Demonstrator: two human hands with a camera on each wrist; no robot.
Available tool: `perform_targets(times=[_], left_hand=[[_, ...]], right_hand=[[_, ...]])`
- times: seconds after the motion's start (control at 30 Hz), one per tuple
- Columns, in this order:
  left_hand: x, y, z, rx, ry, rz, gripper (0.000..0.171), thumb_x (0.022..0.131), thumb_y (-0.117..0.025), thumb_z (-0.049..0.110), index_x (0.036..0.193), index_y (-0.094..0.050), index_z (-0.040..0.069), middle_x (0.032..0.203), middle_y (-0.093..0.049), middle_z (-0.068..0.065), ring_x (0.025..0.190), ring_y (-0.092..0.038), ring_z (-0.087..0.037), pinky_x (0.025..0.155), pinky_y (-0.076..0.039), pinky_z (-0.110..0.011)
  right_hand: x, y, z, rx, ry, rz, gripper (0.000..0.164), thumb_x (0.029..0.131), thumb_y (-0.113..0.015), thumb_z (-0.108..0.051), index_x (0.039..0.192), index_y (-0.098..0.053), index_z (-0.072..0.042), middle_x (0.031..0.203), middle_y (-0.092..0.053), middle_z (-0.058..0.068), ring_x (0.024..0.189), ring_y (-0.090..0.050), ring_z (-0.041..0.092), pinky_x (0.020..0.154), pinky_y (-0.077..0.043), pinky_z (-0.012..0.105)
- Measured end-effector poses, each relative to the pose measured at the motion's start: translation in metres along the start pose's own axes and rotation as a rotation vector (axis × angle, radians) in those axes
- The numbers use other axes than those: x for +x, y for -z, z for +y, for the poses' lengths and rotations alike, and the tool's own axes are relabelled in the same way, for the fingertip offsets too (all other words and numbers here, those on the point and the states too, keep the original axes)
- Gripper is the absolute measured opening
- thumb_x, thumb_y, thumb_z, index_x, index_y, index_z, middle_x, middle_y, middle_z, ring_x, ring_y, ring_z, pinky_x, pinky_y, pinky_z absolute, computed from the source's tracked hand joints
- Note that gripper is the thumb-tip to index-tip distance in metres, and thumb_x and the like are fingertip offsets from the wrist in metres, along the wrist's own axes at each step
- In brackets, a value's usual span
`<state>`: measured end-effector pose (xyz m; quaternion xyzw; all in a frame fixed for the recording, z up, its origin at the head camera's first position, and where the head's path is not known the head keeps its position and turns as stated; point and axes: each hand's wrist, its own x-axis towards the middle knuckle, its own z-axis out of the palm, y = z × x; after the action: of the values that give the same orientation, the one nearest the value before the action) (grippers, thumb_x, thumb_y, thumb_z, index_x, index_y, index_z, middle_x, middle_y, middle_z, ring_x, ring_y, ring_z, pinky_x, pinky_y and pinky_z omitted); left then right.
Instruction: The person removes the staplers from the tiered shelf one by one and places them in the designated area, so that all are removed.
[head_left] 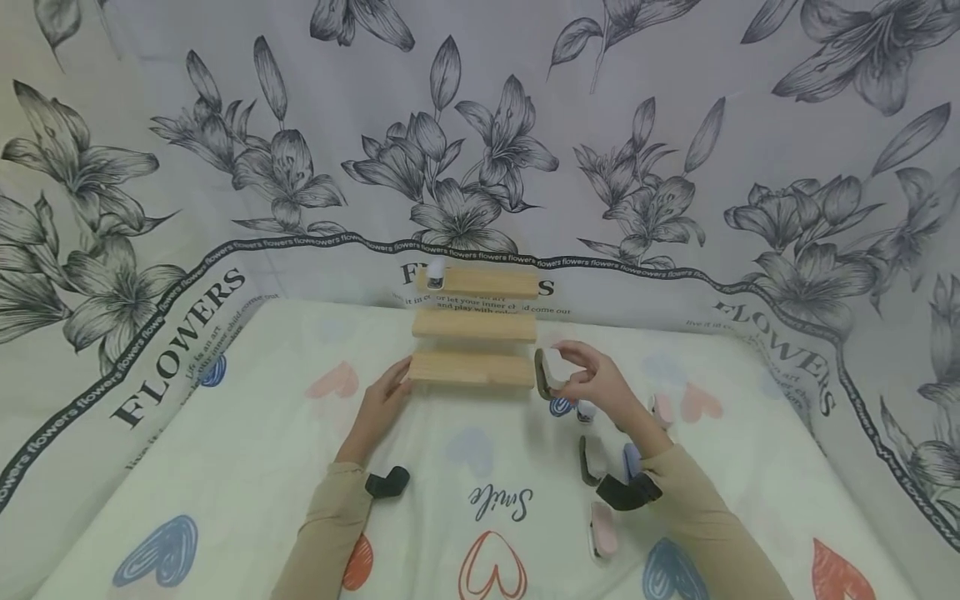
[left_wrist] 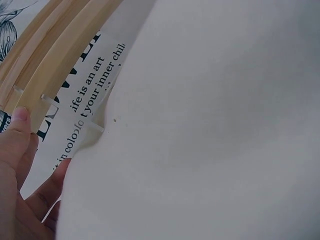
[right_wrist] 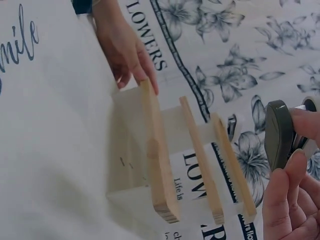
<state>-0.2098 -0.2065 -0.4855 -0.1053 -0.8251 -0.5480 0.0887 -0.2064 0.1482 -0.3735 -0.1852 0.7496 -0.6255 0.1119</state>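
My right hand (head_left: 603,387) pinches a small stapler (head_left: 546,373), dark green on one side and pale on the other, just off the right end of the lowest plank. Close up in the right wrist view, metal shows between the halves of the stapler (right_wrist: 279,135). A stepped wooden rack (head_left: 472,368) with three planks on clear supports stands in the middle. At its left end my left hand (head_left: 384,407) holds the lowest plank, thumb (left_wrist: 20,120) against the plank's end. On the top plank's left sits a small white-and-dark stapler (head_left: 435,273).
More small staplers lie right of the rack, around and beneath my right forearm: a dark green one (head_left: 591,460), a blue one (head_left: 632,458), a pink one (head_left: 602,529), another pink one (head_left: 663,410) and a white one (head_left: 586,411). A flowered cloth (head_left: 480,167) hangs behind the table.
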Motion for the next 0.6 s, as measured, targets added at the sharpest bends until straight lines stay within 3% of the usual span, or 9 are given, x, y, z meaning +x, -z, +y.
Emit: perform_targets(times=[0.2, 0.4, 0.6], left_hand=[[-0.01, 0.004, 0.023, -0.031, -0.028, -0.017, 0.045, 0.095, -0.046, 0.017, 0.137, -0.034, 0.004, 0.136, -0.037, -0.015, 0.12, -0.037, -0.033, 0.094, -0.033, -0.044], [-0.01, 0.006, 0.023, -0.007, -0.023, -0.015, 0.046, 0.095, -0.046, 0.019, 0.137, -0.034, 0.006, 0.136, -0.037, -0.013, 0.119, -0.039, -0.032, 0.094, -0.034, -0.043], [-0.006, 0.004, 0.017, -0.017, -0.025, -0.014, 0.045, 0.095, -0.047, 0.02, 0.137, -0.035, 0.008, 0.136, -0.037, -0.011, 0.12, -0.038, -0.031, 0.095, -0.033, -0.042]], right_hand=[[-0.023, 0.004, 0.011, 0.021, 0.032, -0.017, 0.062, 0.072, -0.064, 0.012, 0.128, -0.041, 0.001, 0.136, -0.03, 0.026, 0.05, -0.054, 0.019, 0.06, -0.05, 0.042], [-0.042, 0.004, 0.026, 0.028, 0.082, -0.061, 0.061, 0.072, -0.063, 0.013, 0.127, -0.038, 0.005, 0.133, -0.032, 0.029, 0.049, -0.052, 0.017, 0.049, -0.048, 0.034], [-0.063, 0.005, 0.035, 0.039, 0.091, -0.059, 0.062, 0.069, -0.057, 0.018, 0.127, -0.035, 0.01, 0.131, -0.03, 0.035, 0.047, -0.05, 0.013, 0.049, -0.049, 0.036]])
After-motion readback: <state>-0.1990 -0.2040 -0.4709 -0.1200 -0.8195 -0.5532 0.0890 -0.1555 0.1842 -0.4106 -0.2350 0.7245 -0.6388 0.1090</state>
